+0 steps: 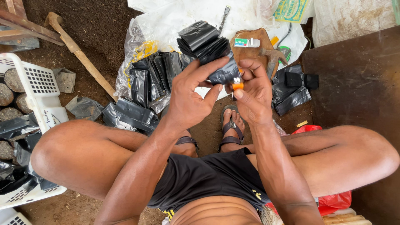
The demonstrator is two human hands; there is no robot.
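Pinching a fanned stack of black plastic bags [206,46], the left hand [189,98] has its grip pressed together, thumb under and fingers curled over the lower edge. The right hand [252,93] sits just beside it, its grip closed around a small orange object [238,86] held between thumb and fingers, touching the same edge of the bags. The stack is held up in front of the person, above the crossed legs and sandalled feet [231,125].

The bags are thin, glossy and creased, folded flat into narrow strips. More of them lie in a loose heap [148,81] on clear crinkled plastic sheeting [166,16], and another small pile [291,89] lies to the right. A hammer [271,58] rests on a worn wooden board [254,48]. A white perforated plastic crate [37,91] stands at the left, near a rough wooden handle [79,54].

Dark, crumbly soil covers the ground [100,25].
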